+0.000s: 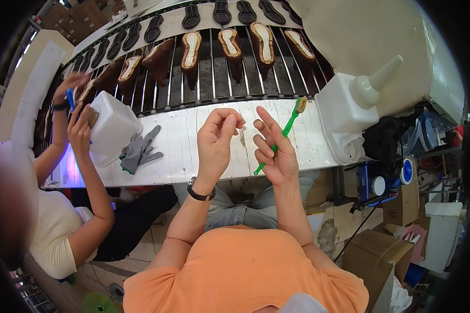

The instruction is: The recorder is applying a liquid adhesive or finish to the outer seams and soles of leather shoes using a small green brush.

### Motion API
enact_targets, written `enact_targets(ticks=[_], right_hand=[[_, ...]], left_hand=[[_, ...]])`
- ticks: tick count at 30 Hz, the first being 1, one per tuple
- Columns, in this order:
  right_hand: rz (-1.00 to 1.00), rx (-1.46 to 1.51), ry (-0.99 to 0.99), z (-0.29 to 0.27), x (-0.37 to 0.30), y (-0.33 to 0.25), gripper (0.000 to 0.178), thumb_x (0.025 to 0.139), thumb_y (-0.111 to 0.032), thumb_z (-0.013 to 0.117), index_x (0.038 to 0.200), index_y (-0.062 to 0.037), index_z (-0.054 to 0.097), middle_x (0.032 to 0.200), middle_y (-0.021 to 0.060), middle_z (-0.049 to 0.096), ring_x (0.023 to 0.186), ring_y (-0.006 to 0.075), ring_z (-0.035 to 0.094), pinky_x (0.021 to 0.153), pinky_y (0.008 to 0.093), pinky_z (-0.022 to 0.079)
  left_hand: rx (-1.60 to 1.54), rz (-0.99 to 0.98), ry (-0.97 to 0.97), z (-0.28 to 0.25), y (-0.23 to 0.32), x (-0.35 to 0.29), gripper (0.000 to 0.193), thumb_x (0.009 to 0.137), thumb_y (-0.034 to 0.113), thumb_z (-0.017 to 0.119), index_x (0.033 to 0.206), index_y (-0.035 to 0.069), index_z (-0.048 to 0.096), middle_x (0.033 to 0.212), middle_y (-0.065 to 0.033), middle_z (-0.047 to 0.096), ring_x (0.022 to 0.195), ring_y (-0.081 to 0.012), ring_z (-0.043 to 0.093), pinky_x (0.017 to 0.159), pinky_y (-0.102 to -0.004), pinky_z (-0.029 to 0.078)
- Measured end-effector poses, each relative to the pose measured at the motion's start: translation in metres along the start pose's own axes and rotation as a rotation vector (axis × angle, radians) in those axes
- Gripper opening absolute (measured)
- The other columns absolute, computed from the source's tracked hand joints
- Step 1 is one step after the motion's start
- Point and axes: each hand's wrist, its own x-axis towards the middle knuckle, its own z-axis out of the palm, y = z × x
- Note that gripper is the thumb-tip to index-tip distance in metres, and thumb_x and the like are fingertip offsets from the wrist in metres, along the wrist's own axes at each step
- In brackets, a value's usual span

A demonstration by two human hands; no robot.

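Note:
Above the white table, my right hand [277,156] holds a green toothbrush [289,127] slantwise among its fingers. The brush's brownish, worn bristles point up and away from me; its handle end pokes out below my curled fingers, while my index finger stands straight. Close beside it on the left, my left hand [218,143] is closed, thumb pressed to the curled fingers. Whatever it may pinch is too small or hidden to name. Beyond both hands, brown shoe uppers [191,51] lie on a roller rack, pale undersides up. Black soles [191,17] line the strip behind them.
A white jug [344,117] with a spouted lid stands at the table's right. On the left are a white plastic container [115,125] and a grey glove [140,150]. A co-worker's hands [79,128] work there with a blue-handled brush. Cardboard boxes [373,255] sit on the lower right.

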Motion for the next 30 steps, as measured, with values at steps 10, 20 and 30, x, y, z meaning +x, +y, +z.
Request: enact_targets(ticks=[10, 20, 30], right_hand=[[-0.020, -0.090, 0.076, 0.000, -0.002, 0.007, 0.036, 0.092, -0.020, 0.061, 0.121, 0.0014, 0.056, 0.098, 0.0021, 0.055, 0.054, 0.0012, 0.035, 0.041, 0.0147, 0.025], [-0.255, -0.619, 0.240, 0.037, 0.011, 0.016, 0.015, 0.082, -0.001, 0.070, 0.095, 0.0006, 0.064, 0.075, -0.0005, 0.058, 0.055, -0.0002, 0.038, 0.051, 0.0150, 0.031], [-0.256, -0.423, 0.286, 0.011, 0.019, 0.000, 0.017, 0.089, -0.015, 0.066, 0.082, 0.0001, 0.064, 0.071, 0.0004, 0.061, 0.048, 0.0003, 0.034, 0.042, 0.0189, 0.020]], left_hand=[[-0.168, -0.078, -0.072, -0.002, -0.010, -0.004, 0.034, 0.102, 0.022, 0.042, 0.074, 0.003, 0.046, 0.066, -0.0005, 0.046, 0.064, -0.0081, 0.042, 0.062, -0.0231, 0.038], [0.218, -0.016, 0.008, 0.002, -0.008, -0.010, 0.031, 0.096, 0.019, 0.056, 0.072, 0.000, 0.053, 0.061, -0.0032, 0.051, 0.058, -0.0100, 0.046, 0.053, -0.0273, 0.038], [0.490, 0.166, -0.050, -0.001, -0.006, -0.009, 0.012, 0.082, 0.008, 0.071, 0.084, 0.001, 0.062, 0.076, -0.0036, 0.063, 0.067, -0.0087, 0.055, 0.063, -0.0219, 0.045]])
